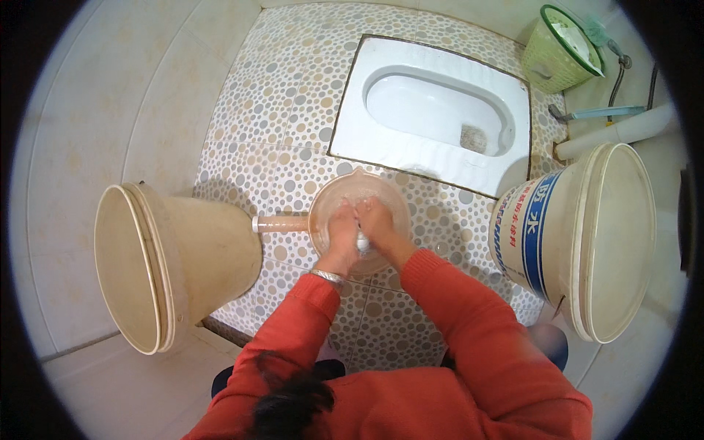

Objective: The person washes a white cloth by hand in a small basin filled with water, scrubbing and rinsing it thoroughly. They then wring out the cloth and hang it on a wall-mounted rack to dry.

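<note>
A translucent pinkish plastic water dipper (404,206) rests on the floor before me, its handle (283,224) pointing left. Water and some suds or bubbles show inside it. My left hand (342,225) and my right hand (375,220) are pressed together within the dipper, fingers curled inward. Between them is a small white item (362,242), mostly covered, perhaps wet cloth. A silvery bracelet (328,275) circles my left wrist. Both fingertips are partly hidden.
A beige plastic bucket (214,258) stands left, near the dipper handle. Another bucket (528,236), bearing printed writing, stands right. Beyond the dipper lies a white squat toilet (352,121) set in the tiled floor (247,110). A green wastebasket (542,63) and a white pipe (610,135) are far right.
</note>
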{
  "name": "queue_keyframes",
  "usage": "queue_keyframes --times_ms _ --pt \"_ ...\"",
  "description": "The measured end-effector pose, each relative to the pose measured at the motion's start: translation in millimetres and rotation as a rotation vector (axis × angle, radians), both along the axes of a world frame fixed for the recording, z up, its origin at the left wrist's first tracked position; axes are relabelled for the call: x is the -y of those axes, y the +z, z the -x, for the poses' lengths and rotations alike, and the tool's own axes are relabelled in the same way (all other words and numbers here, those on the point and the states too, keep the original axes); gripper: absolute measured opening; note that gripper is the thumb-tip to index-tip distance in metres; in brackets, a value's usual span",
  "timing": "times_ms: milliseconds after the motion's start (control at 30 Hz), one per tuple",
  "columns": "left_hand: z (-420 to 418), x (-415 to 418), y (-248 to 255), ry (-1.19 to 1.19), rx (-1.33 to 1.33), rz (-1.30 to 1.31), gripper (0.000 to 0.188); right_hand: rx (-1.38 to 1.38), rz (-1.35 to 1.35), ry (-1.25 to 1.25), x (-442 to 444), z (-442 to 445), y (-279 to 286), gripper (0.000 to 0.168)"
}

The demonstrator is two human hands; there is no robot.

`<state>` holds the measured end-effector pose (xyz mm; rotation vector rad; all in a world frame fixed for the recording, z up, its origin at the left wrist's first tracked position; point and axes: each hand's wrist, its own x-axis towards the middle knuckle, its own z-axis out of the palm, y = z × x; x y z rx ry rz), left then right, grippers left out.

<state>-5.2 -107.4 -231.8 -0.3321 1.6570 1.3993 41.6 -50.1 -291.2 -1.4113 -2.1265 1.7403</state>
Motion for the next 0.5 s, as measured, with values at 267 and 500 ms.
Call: queue_keyframes --times_ms 267,500 --pt "6.7 34.2 -23.6 -0.908 -1.205 0.463 0.036 0.016 -0.752 0.503 -1.0 -20.9 29.6 0.038" --pt "17.7 14.1 -29.3 -1.321 -0.811 0.652 0.035 0.227 -0.333 0.591 -14.6 -12.5 19.6 0.028"
